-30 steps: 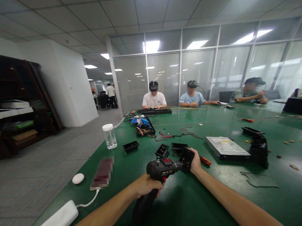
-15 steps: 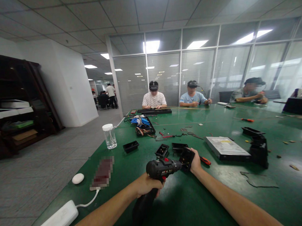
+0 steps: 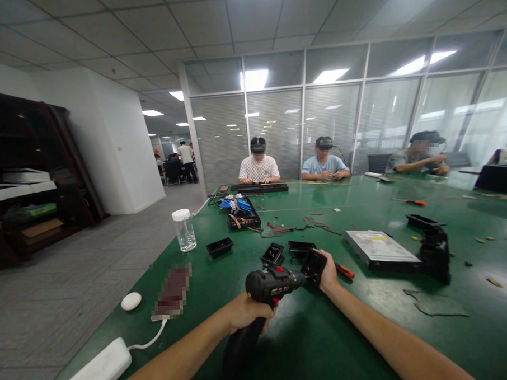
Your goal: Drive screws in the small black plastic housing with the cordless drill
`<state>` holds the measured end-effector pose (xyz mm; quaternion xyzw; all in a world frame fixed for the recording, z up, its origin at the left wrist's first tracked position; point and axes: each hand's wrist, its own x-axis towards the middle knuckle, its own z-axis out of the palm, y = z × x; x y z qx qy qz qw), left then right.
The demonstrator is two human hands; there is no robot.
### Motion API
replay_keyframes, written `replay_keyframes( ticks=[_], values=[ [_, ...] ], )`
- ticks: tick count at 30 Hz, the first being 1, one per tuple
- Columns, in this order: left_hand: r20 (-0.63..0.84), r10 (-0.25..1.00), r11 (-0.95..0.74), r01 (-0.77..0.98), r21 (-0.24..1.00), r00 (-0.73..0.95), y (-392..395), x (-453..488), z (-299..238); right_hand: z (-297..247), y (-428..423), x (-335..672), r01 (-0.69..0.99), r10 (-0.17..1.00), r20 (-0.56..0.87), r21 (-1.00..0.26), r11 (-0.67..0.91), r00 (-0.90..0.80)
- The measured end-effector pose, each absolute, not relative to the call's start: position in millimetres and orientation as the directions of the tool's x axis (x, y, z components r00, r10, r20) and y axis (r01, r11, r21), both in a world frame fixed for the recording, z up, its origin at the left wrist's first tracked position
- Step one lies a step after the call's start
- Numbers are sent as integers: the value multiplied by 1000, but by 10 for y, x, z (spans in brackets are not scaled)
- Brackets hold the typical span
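Observation:
My left hand (image 3: 251, 313) is wrapped round the grip of a black cordless drill (image 3: 272, 283) with red details. Its chuck points right, into the open side of a small black plastic box (image 3: 312, 267). That box is tilted up off the table in my right hand (image 3: 329, 272), whose fingers close on its right side. The drill's tip is too small to make out where it meets the box. Similar black boxes lie just beyond: one upright box (image 3: 273, 254) with small brass-coloured parts in it, another behind the held one, and a separate box (image 3: 219, 247) to the left.
A screwdriver with an orange handle (image 3: 345, 271) lies beside my right hand. Right of it is a silver disc drive (image 3: 382, 248). On the left stand a clear jar (image 3: 183, 231), a phone (image 3: 173, 291) and a white power strip (image 3: 95, 369). Co-workers sit across the green table.
My hands, the drill and the held box stay almost in place. Across the table, the co-worker in light blue has brought both hands together.

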<state>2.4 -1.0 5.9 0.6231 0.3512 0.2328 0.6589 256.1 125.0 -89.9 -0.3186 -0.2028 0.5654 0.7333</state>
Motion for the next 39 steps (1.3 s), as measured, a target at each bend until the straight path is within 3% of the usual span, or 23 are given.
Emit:
replay_keyframes(
  ticks=[23,39],
  values=[
    [-238,760,147,196,969,605,-42,44,117,-814,1179,2519,-651,943,-47,-735,190,329],
    [-190,747,124,147,981,637,-39,36,103,-765,1135,2503,-650,949,-44,-738,181,313]
  ],
)
